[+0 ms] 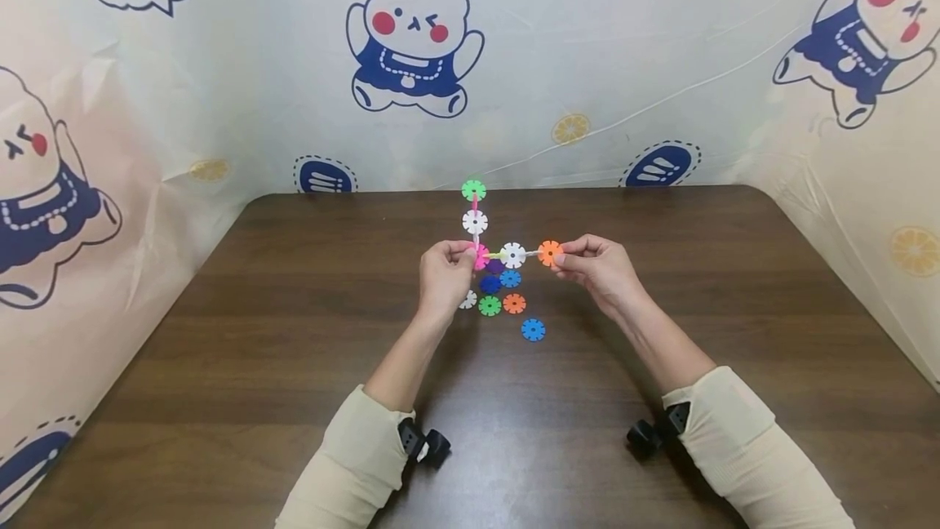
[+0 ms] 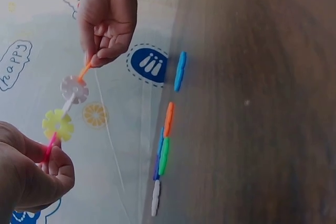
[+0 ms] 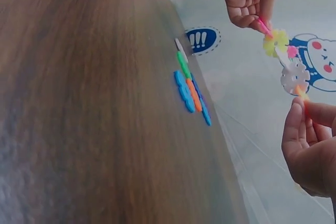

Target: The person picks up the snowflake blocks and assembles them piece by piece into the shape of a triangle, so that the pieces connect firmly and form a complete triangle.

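Plastic chain [image 1: 512, 255] is joined; left hand [image 1: 445, 277] pinches pink disc [image 1: 481, 257], right hand [image 1: 600, 269] orange disc [image 1: 549, 252]; loose discs [image 1: 489, 305] lie at six o'clock

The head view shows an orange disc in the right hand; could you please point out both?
Held orange disc [image 1: 547, 253], head view: middle of visible face.
Right hand [image 1: 604, 269], head view: middle of the hand.

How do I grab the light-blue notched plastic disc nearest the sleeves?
Probably pinch the light-blue disc by its rim, from above and the near side: it lies flat and thin, and the loose orange notched plastic disc sits beyond it.
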A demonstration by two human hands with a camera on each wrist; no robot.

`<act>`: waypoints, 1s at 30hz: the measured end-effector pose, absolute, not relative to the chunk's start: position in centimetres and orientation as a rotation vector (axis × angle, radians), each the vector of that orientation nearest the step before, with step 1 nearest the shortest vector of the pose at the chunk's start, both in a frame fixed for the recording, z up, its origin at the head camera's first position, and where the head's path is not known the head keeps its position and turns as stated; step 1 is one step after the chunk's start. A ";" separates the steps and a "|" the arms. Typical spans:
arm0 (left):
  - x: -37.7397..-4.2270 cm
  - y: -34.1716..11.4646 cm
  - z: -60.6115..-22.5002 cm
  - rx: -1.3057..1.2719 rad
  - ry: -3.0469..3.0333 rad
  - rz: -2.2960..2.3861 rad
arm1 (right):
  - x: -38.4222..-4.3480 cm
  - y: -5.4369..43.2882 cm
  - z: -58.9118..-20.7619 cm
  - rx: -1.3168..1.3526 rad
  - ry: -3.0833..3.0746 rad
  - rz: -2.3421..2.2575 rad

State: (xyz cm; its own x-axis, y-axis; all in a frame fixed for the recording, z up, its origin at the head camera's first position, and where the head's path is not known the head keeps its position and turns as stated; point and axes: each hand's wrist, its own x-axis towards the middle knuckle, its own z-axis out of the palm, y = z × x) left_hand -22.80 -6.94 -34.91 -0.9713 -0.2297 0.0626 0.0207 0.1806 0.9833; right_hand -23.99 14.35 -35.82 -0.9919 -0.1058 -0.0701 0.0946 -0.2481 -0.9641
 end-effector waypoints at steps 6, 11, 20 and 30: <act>-22.9 -7.4 -34.6 0.200 -2.197 -1.913 | -23.8 13.5 -35.6 -0.032 1.908 -2.333; -23.2 -7.8 -33.9 0.171 -2.194 -1.901 | -23.7 13.1 -35.6 -0.049 1.876 -2.329; -23.2 -8.4 -34.6 0.173 -2.165 -1.940 | -23.7 13.1 -35.2 -0.074 1.841 -2.313; -23.0 -8.5 -34.5 0.159 -2.143 -1.832 | -23.7 13.2 -35.1 -0.033 1.710 -2.393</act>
State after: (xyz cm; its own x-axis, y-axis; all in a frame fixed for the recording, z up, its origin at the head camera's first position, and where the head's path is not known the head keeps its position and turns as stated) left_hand -23.03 -8.50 -34.49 -0.9438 -0.2859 0.1661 0.1196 0.1732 0.9776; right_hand -23.74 13.17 -35.13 -0.9799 -0.1744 -0.0973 0.1486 -0.3110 -0.9387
